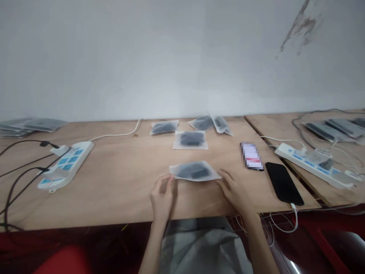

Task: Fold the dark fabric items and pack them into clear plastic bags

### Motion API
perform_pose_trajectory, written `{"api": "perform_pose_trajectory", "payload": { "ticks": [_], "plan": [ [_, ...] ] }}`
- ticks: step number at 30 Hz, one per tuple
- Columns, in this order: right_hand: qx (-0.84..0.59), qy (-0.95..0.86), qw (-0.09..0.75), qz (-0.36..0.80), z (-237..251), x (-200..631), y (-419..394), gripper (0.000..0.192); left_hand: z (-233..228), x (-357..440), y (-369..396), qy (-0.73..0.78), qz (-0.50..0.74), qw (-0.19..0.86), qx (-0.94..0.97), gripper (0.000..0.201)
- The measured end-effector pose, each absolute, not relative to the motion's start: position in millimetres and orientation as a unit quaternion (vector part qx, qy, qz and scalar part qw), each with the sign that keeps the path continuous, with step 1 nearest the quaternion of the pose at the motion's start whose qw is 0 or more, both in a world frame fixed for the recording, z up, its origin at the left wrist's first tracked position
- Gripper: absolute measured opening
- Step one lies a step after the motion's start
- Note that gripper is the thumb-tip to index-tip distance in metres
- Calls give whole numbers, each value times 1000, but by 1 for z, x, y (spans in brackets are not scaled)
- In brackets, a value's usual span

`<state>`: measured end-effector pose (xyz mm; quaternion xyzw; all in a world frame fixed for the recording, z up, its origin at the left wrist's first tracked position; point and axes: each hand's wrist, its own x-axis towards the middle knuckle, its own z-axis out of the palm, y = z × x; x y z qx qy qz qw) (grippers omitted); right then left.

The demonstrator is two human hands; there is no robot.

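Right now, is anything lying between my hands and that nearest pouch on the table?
Nothing visible. The left hand and right hand sit at either end of the pouch, fingers at its edges. The other pouches lie farther back.

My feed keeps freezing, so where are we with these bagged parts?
Four bags lie at the back of the table: bag one, bag two, and an overlapping pair. In hand: left hand and right hand grip the fifth bag by its ends. Whether more remain, I cannot tell.

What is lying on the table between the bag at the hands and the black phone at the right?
In the head view, bare wood only: nothing lies between the bag and the black phone. The lit phone sits farther back.
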<state>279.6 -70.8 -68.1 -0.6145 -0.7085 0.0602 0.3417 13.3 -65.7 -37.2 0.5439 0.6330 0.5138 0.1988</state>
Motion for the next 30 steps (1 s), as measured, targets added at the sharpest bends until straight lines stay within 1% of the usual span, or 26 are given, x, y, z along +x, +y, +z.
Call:
{"api": "perform_pose_trajectory", "payload": {
  "ticks": [2, 4, 6, 8, 11, 12, 14, 17, 19, 22, 25, 27, 28, 30],
  "plan": [
    [-621, -697, 348, 88, -73, 284, -71, 31, -40, 11, -62, 650, 519, 218, 511, 29],
    [-617, -683, 378, 96, -72, 281, -71, 31, -39, 11, -59, 661, 529, 224, 483, 33],
    [-605, -675, 414, 84, -64, 273, -71, 29, -33, 12, -58, 665, 542, 208, 470, 33],
    [-586, -675, 445, 56, -49, 265, -73, 25, -20, 17, -60, 657, 550, 148, 495, 36],
    [-548, -684, 481, 26, -23, 253, -77, 19, 2, 30, -69, 600, 536, 17, 594, 50],
    [-538, -687, 488, 26, -16, 249, -78, 19, 8, 37, -72, 571, 522, -17, 633, 51],
    [-530, -691, 491, 37, -6, 243, -81, 19, 17, 52, -77, 512, 480, -52, 710, 45],
    [-531, -689, 490, 44, -2, 235, -85, 20, 22, 75, -77, 444, 416, -56, 791, 35],
    [-524, -696, 488, 47, -4, 233, -86, 21, 22, 83, -73, 424, 402, -47, 811, 27],
    [-521, -687, 506, 30, -4, 240, -86, 20, 21, 76, -65, 435, 416, -53, 797, 17],
    [-564, -623, 542, 4, -2, 258, -82, 21, 17, 48, -56, 481, 440, -68, 755, 16],
    [-590, -589, 552, 17, -3, 270, -79, 23, 14, 28, -53, 512, 461, -66, 722, 15],
    [-597, -576, 558, 32, -3, 274, -78, 23, 11, 20, -52, 520, 475, -53, 708, 15],
    [-602, -557, 567, 67, -7, 277, -77, 23, 5, 14, -54, 525, 506, 7, 685, 16]
  ]
}}
